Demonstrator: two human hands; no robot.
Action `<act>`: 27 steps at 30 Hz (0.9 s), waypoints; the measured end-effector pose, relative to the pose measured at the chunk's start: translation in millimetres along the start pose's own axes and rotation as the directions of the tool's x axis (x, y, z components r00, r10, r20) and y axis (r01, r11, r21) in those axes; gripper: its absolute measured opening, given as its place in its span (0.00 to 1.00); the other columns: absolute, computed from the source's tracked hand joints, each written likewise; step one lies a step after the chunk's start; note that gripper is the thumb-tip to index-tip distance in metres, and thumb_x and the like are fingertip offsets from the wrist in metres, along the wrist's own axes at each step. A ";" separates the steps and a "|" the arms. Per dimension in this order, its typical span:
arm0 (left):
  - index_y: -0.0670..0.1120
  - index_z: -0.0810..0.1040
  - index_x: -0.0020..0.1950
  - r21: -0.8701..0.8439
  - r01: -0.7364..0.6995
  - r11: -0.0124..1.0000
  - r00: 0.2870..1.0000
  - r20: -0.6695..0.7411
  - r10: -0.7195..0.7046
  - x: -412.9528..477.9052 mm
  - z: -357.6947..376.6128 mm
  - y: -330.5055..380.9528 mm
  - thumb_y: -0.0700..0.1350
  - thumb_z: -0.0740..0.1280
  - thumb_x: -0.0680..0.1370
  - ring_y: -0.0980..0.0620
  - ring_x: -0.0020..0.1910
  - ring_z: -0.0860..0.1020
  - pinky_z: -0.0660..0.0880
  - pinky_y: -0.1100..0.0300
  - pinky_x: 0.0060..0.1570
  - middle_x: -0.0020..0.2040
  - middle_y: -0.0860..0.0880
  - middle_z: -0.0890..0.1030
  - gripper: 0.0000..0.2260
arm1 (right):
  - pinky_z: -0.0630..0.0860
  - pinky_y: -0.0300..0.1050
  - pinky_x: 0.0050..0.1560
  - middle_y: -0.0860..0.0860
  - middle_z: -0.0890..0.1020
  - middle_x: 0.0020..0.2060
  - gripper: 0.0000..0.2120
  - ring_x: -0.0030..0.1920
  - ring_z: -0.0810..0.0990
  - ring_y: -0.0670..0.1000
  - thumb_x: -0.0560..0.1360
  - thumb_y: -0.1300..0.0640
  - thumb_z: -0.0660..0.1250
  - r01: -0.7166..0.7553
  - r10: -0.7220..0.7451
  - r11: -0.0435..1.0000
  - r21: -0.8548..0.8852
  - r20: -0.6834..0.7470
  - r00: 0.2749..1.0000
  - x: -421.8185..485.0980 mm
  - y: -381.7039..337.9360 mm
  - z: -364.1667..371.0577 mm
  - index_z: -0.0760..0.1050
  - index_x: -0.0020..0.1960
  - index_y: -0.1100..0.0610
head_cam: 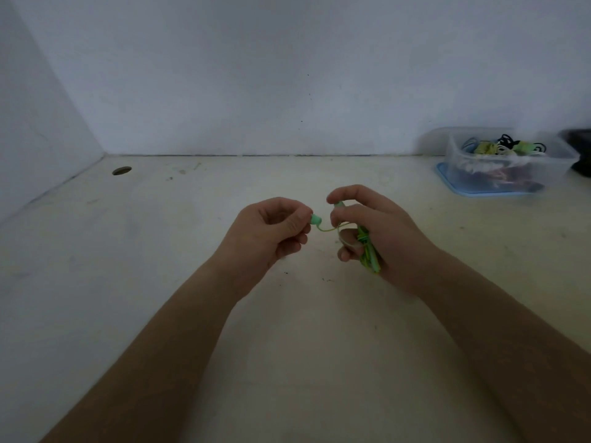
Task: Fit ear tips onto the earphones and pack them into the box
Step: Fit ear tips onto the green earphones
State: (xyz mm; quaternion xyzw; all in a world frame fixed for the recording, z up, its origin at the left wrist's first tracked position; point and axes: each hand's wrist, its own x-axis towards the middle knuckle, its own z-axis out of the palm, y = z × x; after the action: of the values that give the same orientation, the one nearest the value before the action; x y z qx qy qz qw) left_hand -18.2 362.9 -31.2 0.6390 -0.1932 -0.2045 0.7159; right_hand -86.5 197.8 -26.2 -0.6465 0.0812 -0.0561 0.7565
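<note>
A pale table [160, 282] fills the near and middle ground, meeting a white wall [287, 75] at the far edge and another wall on the left. At the far right stands a clear box [454, 145] on a blue lid [447, 179], holding a tangle of green, black and white earphones. A dark thing [580, 155] sits just right of it, cut off by the frame.

Both forearms reach in from the near edge, and the hands meet over the middle of the table. The left hand [265, 238] pinches a green earbud [316, 219] between thumb and forefinger, its other fingers curled in. The right hand [383, 231] pinches a second bud [338, 205] at its fingertips, while its lower fingers curl round the coiled green cord [367, 251] in the palm. A thin strand of cord links the two buds, which are just apart. Whether tips are fitted I cannot tell.

A small round hole [122, 170] marks the table's far left.
</note>
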 end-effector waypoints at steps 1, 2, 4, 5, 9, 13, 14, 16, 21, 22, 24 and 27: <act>0.41 0.81 0.45 0.007 -0.003 1.000 1.000 -0.009 0.003 0.1 -0.7 0.1 0.46 0.71 0.70 0.54 0.32 0.77 0.75 0.66 0.33 0.34 0.48 0.81 0.09 | 0.74 0.46 0.31 0.55 0.76 0.40 0.03 0.26 0.66 0.48 0.78 0.62 0.66 -0.005 0.005 1.000 0.006 0.007 1.000 -0.9 0.7 2.1 0.77 0.51 0.57; 0.42 0.81 0.45 0.014 -0.005 1.000 1.000 -0.016 0.005 0.5 -1.6 0.1 0.46 0.71 0.70 0.54 0.32 0.77 0.75 0.66 0.33 0.34 0.48 0.80 0.09 | 0.74 0.46 0.31 0.55 0.76 0.40 0.03 0.26 0.66 0.48 0.78 0.61 0.68 -0.006 0.006 1.000 0.015 0.015 1.000 -1.7 1.4 3.5 0.75 0.50 0.57; 0.42 0.82 0.45 0.027 0.003 1.000 1.000 -0.020 -0.003 0.6 -3.3 0.5 0.46 0.72 0.70 0.54 0.33 0.78 0.76 0.65 0.34 0.35 0.47 0.81 0.09 | 0.74 0.45 0.29 0.55 0.77 0.38 0.07 0.26 0.66 0.48 0.78 0.57 0.69 -0.004 0.004 1.000 0.016 0.026 1.000 -3.2 2.3 5.9 0.71 0.49 0.57; 0.42 0.82 0.46 0.032 0.011 0.999 1.000 -0.016 -0.010 0.1 -3.7 1.2 0.47 0.72 0.70 0.53 0.34 0.78 0.76 0.64 0.35 0.35 0.47 0.81 0.10 | 0.73 0.45 0.29 0.55 0.78 0.37 0.07 0.25 0.65 0.48 0.79 0.56 0.68 0.002 -0.002 1.000 0.006 0.023 1.000 -4.3 2.3 7.6 0.70 0.48 0.57; 0.42 0.82 0.46 0.050 0.041 0.998 0.999 0.001 -0.041 -1.2 -3.1 2.0 0.47 0.72 0.69 0.53 0.34 0.79 0.76 0.65 0.35 0.36 0.46 0.82 0.11 | 0.73 0.45 0.27 0.57 0.78 0.33 0.06 0.23 0.66 0.49 0.82 0.58 0.62 0.009 -0.013 0.993 -0.116 -0.039 0.999 -5.7 5.3 12.9 0.71 0.47 0.58; 0.42 0.83 0.45 0.068 0.040 0.997 0.999 -0.009 -0.040 -1.8 -1.0 1.2 0.47 0.73 0.68 0.53 0.34 0.79 0.76 0.65 0.35 0.37 0.46 0.82 0.10 | 0.72 0.43 0.26 0.59 0.80 0.37 0.10 0.23 0.67 0.49 0.83 0.59 0.58 -0.042 0.038 0.993 -0.109 -0.032 0.999 -5.0 9.8 16.6 0.77 0.47 0.60; 0.42 0.83 0.44 0.075 0.036 0.997 0.999 -0.020 -0.034 -1.7 -0.7 1.2 0.47 0.74 0.68 0.53 0.34 0.80 0.76 0.65 0.35 0.36 0.46 0.83 0.10 | 0.72 0.43 0.26 0.59 0.80 0.37 0.11 0.23 0.67 0.49 0.83 0.57 0.59 -0.046 0.044 0.995 -0.091 -0.021 0.999 -5.1 10.9 17.5 0.77 0.47 0.61; 0.42 0.84 0.44 0.085 0.027 0.996 0.999 -0.045 -0.023 -1.6 -0.6 1.3 0.48 0.75 0.68 0.53 0.34 0.80 0.76 0.65 0.35 0.36 0.45 0.83 0.11 | 0.73 0.43 0.27 0.57 0.80 0.38 0.14 0.24 0.67 0.48 0.81 0.52 0.64 -0.019 0.019 0.997 -0.077 -0.001 1.000 -5.3 12.8 18.3 0.78 0.49 0.63; 0.43 0.85 0.47 0.199 0.023 0.980 0.998 -0.067 -0.010 -1.9 -8.6 4.9 0.46 0.72 0.74 0.53 0.37 0.82 0.77 0.64 0.37 0.41 0.44 0.86 0.07 | 0.77 0.43 0.31 0.54 0.83 0.36 0.08 0.26 0.71 0.45 0.77 0.57 0.70 0.048 -0.056 0.991 -0.128 -0.058 0.997 -2.9 17.0 13.7 0.81 0.49 0.63; 0.45 0.85 0.48 0.283 -0.005 0.959 0.996 -0.086 0.030 -0.3 -13.2 5.6 0.45 0.71 0.76 0.54 0.37 0.82 0.77 0.65 0.37 0.42 0.47 0.86 0.05 | 0.77 0.43 0.31 0.54 0.84 0.36 0.08 0.26 0.71 0.44 0.77 0.58 0.70 0.037 -0.047 0.992 -0.122 -0.077 0.996 -1.8 17.8 12.4 0.81 0.49 0.63; 0.49 0.86 0.47 0.579 -0.083 0.811 0.979 -0.105 0.175 4.6 -23.7 5.2 0.43 0.72 0.76 0.61 0.34 0.80 0.73 0.71 0.36 0.39 0.53 0.86 0.03 | 0.78 0.42 0.32 0.53 0.85 0.37 0.08 0.29 0.73 0.46 0.77 0.57 0.70 0.016 -0.028 0.994 -0.113 -0.107 0.994 0.1 19.4 9.4 0.82 0.49 0.62; 0.56 0.85 0.44 0.861 -0.063 0.505 0.975 -0.054 0.213 8.0 -33.4 3.6 0.46 0.73 0.75 0.68 0.35 0.76 0.68 0.78 0.36 0.38 0.62 0.83 0.04 | 0.78 0.40 0.32 0.53 0.85 0.36 0.08 0.34 0.79 0.49 0.77 0.56 0.71 0.008 -0.021 0.995 -0.104 -0.122 0.992 1.9 19.3 6.8 0.83 0.47 0.61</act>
State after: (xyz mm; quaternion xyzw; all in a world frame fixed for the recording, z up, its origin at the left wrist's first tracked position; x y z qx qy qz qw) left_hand 6.6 386.9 -31.1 0.9039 -0.2634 0.0243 0.3361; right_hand -83.8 207.1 -44.4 -0.6806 0.1258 -0.0971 0.7152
